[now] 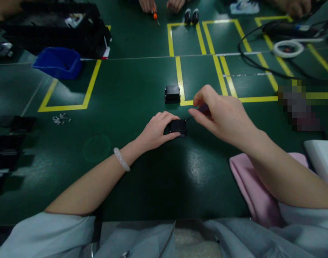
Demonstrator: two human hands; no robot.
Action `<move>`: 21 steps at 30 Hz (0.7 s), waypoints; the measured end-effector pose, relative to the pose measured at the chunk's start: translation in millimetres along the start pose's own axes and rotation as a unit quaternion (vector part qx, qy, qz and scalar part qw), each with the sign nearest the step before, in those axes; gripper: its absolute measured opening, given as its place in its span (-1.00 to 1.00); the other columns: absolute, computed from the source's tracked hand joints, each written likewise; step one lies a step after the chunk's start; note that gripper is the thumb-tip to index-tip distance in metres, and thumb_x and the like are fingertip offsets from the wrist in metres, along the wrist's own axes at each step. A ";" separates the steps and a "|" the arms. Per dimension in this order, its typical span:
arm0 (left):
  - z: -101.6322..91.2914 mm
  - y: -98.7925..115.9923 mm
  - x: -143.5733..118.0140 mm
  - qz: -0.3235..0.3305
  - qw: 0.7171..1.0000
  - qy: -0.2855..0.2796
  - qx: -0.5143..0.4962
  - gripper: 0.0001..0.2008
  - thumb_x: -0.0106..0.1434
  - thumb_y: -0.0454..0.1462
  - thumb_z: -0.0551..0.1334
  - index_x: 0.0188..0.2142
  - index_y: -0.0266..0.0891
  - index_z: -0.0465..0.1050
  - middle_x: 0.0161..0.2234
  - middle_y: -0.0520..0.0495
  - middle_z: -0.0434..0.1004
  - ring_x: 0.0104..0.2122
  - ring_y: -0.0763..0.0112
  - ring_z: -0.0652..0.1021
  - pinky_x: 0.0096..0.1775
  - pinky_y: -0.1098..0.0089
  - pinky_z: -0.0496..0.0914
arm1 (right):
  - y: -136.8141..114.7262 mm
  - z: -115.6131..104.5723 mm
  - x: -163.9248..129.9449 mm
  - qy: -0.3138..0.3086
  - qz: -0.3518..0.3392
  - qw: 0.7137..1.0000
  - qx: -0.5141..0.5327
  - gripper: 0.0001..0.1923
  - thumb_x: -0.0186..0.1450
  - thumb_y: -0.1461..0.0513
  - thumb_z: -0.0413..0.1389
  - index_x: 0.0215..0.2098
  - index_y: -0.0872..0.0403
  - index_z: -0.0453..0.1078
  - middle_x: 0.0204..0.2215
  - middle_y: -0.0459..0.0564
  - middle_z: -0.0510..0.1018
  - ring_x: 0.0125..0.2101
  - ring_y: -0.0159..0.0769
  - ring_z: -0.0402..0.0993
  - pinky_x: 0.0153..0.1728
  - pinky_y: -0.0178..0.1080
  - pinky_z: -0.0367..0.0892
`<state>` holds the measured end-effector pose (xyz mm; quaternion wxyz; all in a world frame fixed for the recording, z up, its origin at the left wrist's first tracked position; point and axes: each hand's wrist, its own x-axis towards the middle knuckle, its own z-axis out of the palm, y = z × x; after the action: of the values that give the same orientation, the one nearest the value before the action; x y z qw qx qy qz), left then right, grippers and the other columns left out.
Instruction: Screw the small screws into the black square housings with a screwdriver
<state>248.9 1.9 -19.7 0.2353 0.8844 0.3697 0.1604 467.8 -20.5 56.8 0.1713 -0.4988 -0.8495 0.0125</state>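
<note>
Left hand (155, 130) clamped on small black boxy part (178, 127), right hand (220, 113) pinching thin screwdriver (204, 108).

Left hand (156, 130) is gripping a small black box (178, 127) on the green table (131, 89), fingers wrapping its near and left sides. Right hand (220, 113) is pinching a dark-handled screwdriver (200, 110), its thin tip touching the box's upper right corner. A second black box (172, 94) is sitting just beyond, beside yellow tape lines (181, 84); loose screws (60, 119) are lying well to the left, near a blue bin (57, 62).
</note>
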 end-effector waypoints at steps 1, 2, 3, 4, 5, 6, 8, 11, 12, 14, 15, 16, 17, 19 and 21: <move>-0.1 0.2 0.1 0.000 1.000 0.000 0.000 -0.63 0.30 -0.10 0.20 0.04 -0.21 0.32 -0.03 -0.12 0.40 -0.07 0.21 0.39 -0.04 0.24 0.27 | 0.1 0.0 0.1 0.000 -0.002 1.000 0.000 -0.78 0.35 0.13 -0.05 -0.14 0.09 0.26 -0.41 -0.08 0.51 -0.46 -0.34 0.46 -0.50 -0.29 0.18; -0.3 0.3 0.1 0.000 1.000 -0.001 0.000 -0.63 0.30 -0.10 0.19 0.04 -0.20 0.32 -0.03 -0.12 0.40 -0.07 0.21 0.39 -0.04 0.23 0.27 | 0.2 0.0 0.1 0.000 -0.001 1.000 0.000 -0.78 0.35 0.13 -0.06 -0.15 0.09 0.27 -0.42 -0.08 0.51 -0.46 -0.34 0.45 -0.50 -0.29 0.17; -0.4 0.4 0.1 0.000 1.000 -0.002 0.000 -0.63 0.30 -0.10 0.19 0.04 -0.20 0.32 -0.03 -0.12 0.40 -0.07 0.21 0.39 -0.03 0.23 0.27 | 0.3 0.1 0.1 0.000 0.003 1.000 0.001 -0.79 0.36 0.14 -0.06 -0.15 0.09 0.27 -0.42 -0.08 0.51 -0.46 -0.34 0.46 -0.49 -0.29 0.18; -0.4 0.5 0.1 -0.001 1.000 -0.002 0.000 -0.63 0.30 -0.09 0.19 0.04 -0.20 0.32 -0.03 -0.12 0.40 -0.07 0.21 0.39 -0.03 0.23 0.27 | 0.3 0.3 0.0 0.001 0.007 1.000 0.003 -0.79 0.36 0.16 -0.07 -0.14 0.10 0.27 -0.40 -0.07 0.52 -0.44 -0.33 0.47 -0.49 -0.29 0.18; -0.5 0.5 0.1 -0.001 1.000 -0.002 0.000 -0.62 0.30 -0.09 0.19 0.04 -0.20 0.31 -0.03 -0.12 0.40 -0.07 0.21 0.39 -0.03 0.23 0.27 | 0.2 0.4 -0.1 0.001 0.010 1.000 0.004 -0.78 0.35 0.17 -0.07 -0.11 0.11 0.27 -0.38 -0.06 0.53 -0.42 -0.32 0.49 -0.48 -0.29 0.19; -0.5 0.5 0.0 -0.002 1.000 -0.002 0.000 -0.62 0.30 -0.09 0.19 0.04 -0.20 0.31 -0.04 -0.12 0.40 -0.07 0.21 0.39 -0.03 0.23 0.27 | 0.0 0.4 -0.2 0.000 0.013 1.000 0.004 -0.77 0.35 0.18 -0.07 -0.09 0.12 0.26 -0.36 -0.05 0.53 -0.40 -0.30 0.50 -0.47 -0.28 0.20; -0.4 0.4 -0.1 -0.004 1.000 -0.002 -0.001 -0.62 0.30 -0.09 0.19 0.04 -0.20 0.31 -0.04 -0.12 0.40 -0.07 0.21 0.39 -0.03 0.23 0.27 | -0.5 0.1 -0.5 -0.002 0.013 1.000 0.004 -0.74 0.33 0.20 -0.07 -0.05 0.13 0.24 -0.35 -0.04 0.53 -0.39 -0.27 0.51 -0.47 -0.27 0.21; -0.4 0.1 -0.3 -0.007 1.000 -0.005 -0.003 -0.63 0.30 -0.09 0.19 0.04 -0.19 0.32 -0.04 -0.11 0.40 -0.07 0.21 0.39 -0.04 0.23 0.28 | -1.3 -1.1 -0.8 -0.007 0.004 1.000 0.010 -0.72 0.30 0.22 -0.04 -0.04 0.13 0.23 -0.38 -0.06 0.52 -0.42 -0.29 0.49 -0.47 -0.27 0.21; -0.4 0.0 -0.3 -0.007 1.000 -0.006 -0.003 -0.63 0.30 -0.10 0.20 0.04 -0.19 0.31 -0.04 -0.11 0.40 -0.08 0.21 0.39 -0.04 0.23 0.28 | -1.6 -1.5 -0.8 -0.009 0.000 1.000 0.010 -0.73 0.30 0.22 -0.04 -0.05 0.12 0.24 -0.38 -0.06 0.52 -0.43 -0.31 0.48 -0.48 -0.28 0.19; -0.4 -0.2 -0.2 -0.006 1.000 -0.007 -0.006 -0.62 0.29 -0.10 0.20 0.03 -0.19 0.31 -0.04 -0.10 0.40 -0.08 0.21 0.39 -0.04 0.23 0.28 | -1.8 -2.1 -0.7 -0.010 -0.004 1.000 0.003 -0.77 0.32 0.19 -0.04 -0.09 0.10 0.25 -0.38 -0.06 0.51 -0.45 -0.35 0.44 -0.50 -0.30 0.16; -0.4 -0.3 -0.1 -0.005 1.000 -0.007 -0.007 -0.63 0.29 -0.10 0.20 0.03 -0.20 0.31 -0.04 -0.10 0.41 -0.08 0.21 0.39 -0.04 0.23 0.28 | -1.9 -2.2 -0.7 -0.009 -0.005 1.000 -0.001 -0.78 0.33 0.16 -0.05 -0.11 0.09 0.26 -0.40 -0.07 0.50 -0.47 -0.37 0.42 -0.51 -0.31 0.13; -0.4 -0.3 0.1 -0.005 1.000 -0.007 -0.008 -0.63 0.29 -0.09 0.20 0.03 -0.20 0.31 -0.05 -0.10 0.41 -0.08 0.22 0.39 -0.04 0.23 0.28 | -1.8 -2.2 -0.7 -0.008 -0.004 1.000 -0.005 -0.78 0.35 0.14 -0.07 -0.14 0.09 0.27 -0.42 -0.08 0.50 -0.49 -0.38 0.40 -0.52 -0.31 0.12; -0.5 -0.4 0.2 -0.004 1.000 -0.008 -0.009 -0.63 0.29 -0.09 0.20 0.03 -0.20 0.31 -0.04 -0.10 0.41 -0.08 0.22 0.39 -0.04 0.23 0.28 | -1.8 -2.0 -0.7 -0.005 -0.003 1.000 -0.007 -0.78 0.36 0.13 -0.08 -0.16 0.08 0.27 -0.44 -0.08 0.49 -0.50 -0.38 0.38 -0.52 -0.31 0.11; -0.7 -0.4 0.4 -0.004 1.000 -0.009 -0.008 -0.63 0.30 -0.09 0.19 0.03 -0.20 0.31 -0.04 -0.10 0.41 -0.08 0.21 0.39 -0.04 0.23 0.27 | -1.6 -1.5 -0.7 0.000 0.002 1.000 -0.005 -0.78 0.37 0.12 -0.08 -0.17 0.08 0.28 -0.46 -0.09 0.48 -0.51 -0.38 0.38 -0.53 -0.31 0.10; -1.2 -0.3 0.4 -0.004 1.000 -0.010 -0.008 -0.63 0.30 -0.09 0.19 0.03 -0.20 0.31 -0.04 -0.11 0.40 -0.08 0.21 0.39 -0.03 0.22 0.27 | -1.3 -0.8 -0.7 0.001 0.008 1.000 0.004 -0.79 0.37 0.14 -0.08 -0.14 0.08 0.27 -0.45 -0.08 0.49 -0.50 -0.37 0.40 -0.52 -0.30 0.12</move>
<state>248.4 2.7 -18.8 0.2461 0.8827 0.3698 0.1537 467.2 -22.0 57.6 0.1738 -0.5048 -0.8454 0.0169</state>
